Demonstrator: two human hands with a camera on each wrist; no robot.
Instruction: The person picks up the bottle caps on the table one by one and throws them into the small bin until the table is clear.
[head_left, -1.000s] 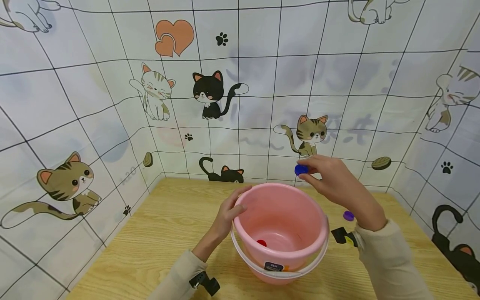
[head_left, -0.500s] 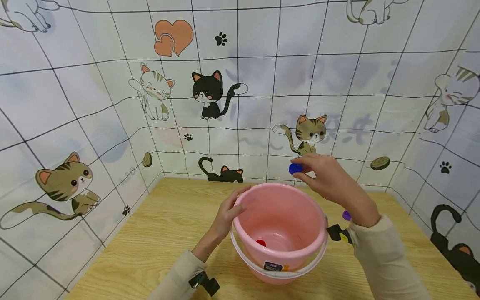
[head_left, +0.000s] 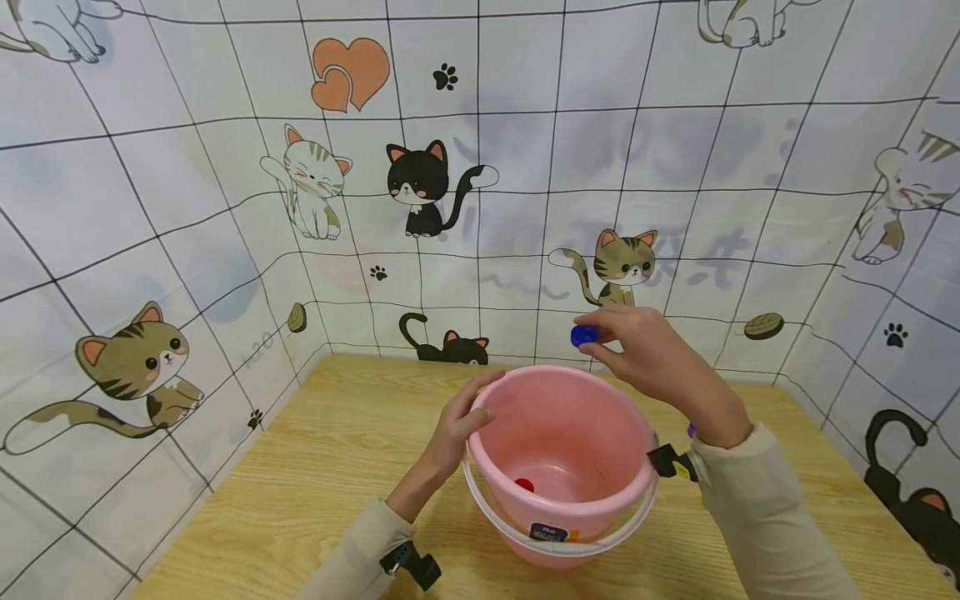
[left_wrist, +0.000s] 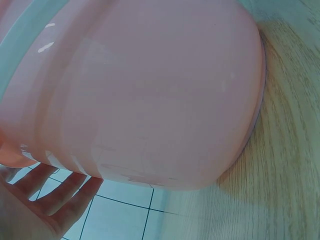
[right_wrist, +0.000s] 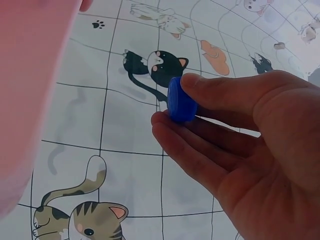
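Observation:
A pink plastic bucket (head_left: 555, 433) stands on the table with its white handle (head_left: 558, 547) hanging down at the front. My left hand (head_left: 457, 423) grips its left rim, thumb over the edge and fingers along the outer wall. In the left wrist view, those fingers (left_wrist: 60, 200) touch the bucket's side. Above and behind the far right rim, my right hand (head_left: 648, 354) pinches a blue bottle cap (head_left: 583, 336) between thumb and fingers. The right wrist view shows the blue cap (right_wrist: 181, 100) edge-on. A small red round piece (head_left: 523, 484) lies inside the bucket, partly hidden by the front rim.
A purple cap (head_left: 691, 431) on the wooden table (head_left: 360, 417) is mostly hidden behind the right wrist. Cat-print sheeting (head_left: 517, 167) encloses the table at the back and both sides. Both wrists carry small black cameras.
My right hand has moved a little to the left with the blue bottle cap. Its wrist now covers most of the purple cap. The left hand and bucket have stayed put.

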